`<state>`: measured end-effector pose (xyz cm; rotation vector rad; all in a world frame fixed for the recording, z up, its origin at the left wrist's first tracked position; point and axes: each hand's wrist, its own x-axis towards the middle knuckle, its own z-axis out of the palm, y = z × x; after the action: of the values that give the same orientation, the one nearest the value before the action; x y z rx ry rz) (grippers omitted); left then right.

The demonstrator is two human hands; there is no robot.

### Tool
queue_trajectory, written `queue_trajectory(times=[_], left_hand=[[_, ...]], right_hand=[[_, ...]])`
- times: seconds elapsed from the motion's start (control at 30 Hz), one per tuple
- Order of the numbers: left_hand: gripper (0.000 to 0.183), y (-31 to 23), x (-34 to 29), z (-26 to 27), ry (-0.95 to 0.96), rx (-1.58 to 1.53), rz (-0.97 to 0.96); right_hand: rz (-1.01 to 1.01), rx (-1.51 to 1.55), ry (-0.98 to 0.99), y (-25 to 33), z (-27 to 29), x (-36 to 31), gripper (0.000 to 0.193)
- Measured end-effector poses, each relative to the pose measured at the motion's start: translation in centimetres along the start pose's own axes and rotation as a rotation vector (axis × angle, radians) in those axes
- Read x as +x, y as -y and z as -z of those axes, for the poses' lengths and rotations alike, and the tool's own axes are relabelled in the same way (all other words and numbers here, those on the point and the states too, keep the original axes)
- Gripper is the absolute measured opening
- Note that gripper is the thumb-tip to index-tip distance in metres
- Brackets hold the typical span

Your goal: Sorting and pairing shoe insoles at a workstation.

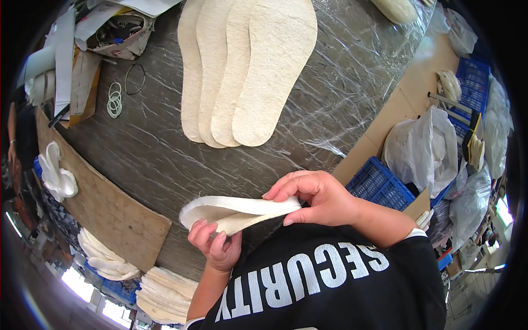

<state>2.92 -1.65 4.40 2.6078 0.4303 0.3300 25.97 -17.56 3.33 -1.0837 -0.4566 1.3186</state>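
Close to my body I hold a pair of cream, fuzzy insoles (pixel 242 205), layered one on the other. They are pressed together at the right end and gape apart toward the left. My right hand (pixel 319 197) pinches the right end between thumb and fingers. At the lower left edge, my left hand (pixel 215 245) grips the lower layer with bent fingers. Beyond my hands, several cream insoles (pixel 278 71) lie fanned out and overlapping on the dark, plastic-covered table (pixel 148 148).
Pale rubber bands (pixel 114 100) and a dark loop (pixel 135 78) lie at the left, near a cluttered box (pixel 124 36). A brown board (pixel 110 203) edges the table. Stacked insoles (pixel 165 294) sit lower left. Blue crates (pixel 379 181) and plastic bags (pixel 423 148) stand right.
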Motion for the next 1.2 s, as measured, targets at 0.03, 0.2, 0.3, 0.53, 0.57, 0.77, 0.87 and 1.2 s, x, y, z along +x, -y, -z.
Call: queue_trajectory(times=[0.03, 0.2, 0.3, 0.53, 0.57, 0.77, 0.87, 1.2], left_hand=[[0.059, 0.0, 0.0, 0.0, -0.01, 0.005, -0.007], [0.058, 0.4, 0.2, -0.3, -0.044, 0.012, -0.045], [0.057, 0.2, 0.5, 0.0, -0.066, 0.064, -0.092], [0.063, -0.8, 1.1, 0.4, -0.085, 0.182, 0.025], [0.064, -1.1, 1.8, 0.5, -0.122, 0.167, 0.034], [0.046, -2.9, 2.4, -0.8, -0.073, -0.022, 0.117], [0.041, -3.0, 2.3, -0.8, -0.014, -0.194, 0.109], [0.038, -3.1, 8.8, 2.8, -0.076, 0.05, -0.004]], right_hand=[[0.0, 0.001, -0.001, -0.1, 0.0, 0.0, 0.034], [0.013, 0.141, 0.005, -0.4, 0.0, -0.1, 0.03], [-0.197, 0.493, 0.04, 0.4, 0.2, 0.0, 0.029], [-0.133, 0.287, -0.333, -0.2, -0.6, 0.9, 0.031], [-0.021, 0.187, -0.395, -0.9, -0.9, 0.6, 0.043], [-0.006, 0.267, -0.354, -3.6, -5.1, 1.0, 0.115], [0.064, 0.212, -0.43, -3.0, -6.0, 2.8, 0.111], [0.043, -0.095, -0.419, -2.5, -5.4, 3.6, 0.099]])
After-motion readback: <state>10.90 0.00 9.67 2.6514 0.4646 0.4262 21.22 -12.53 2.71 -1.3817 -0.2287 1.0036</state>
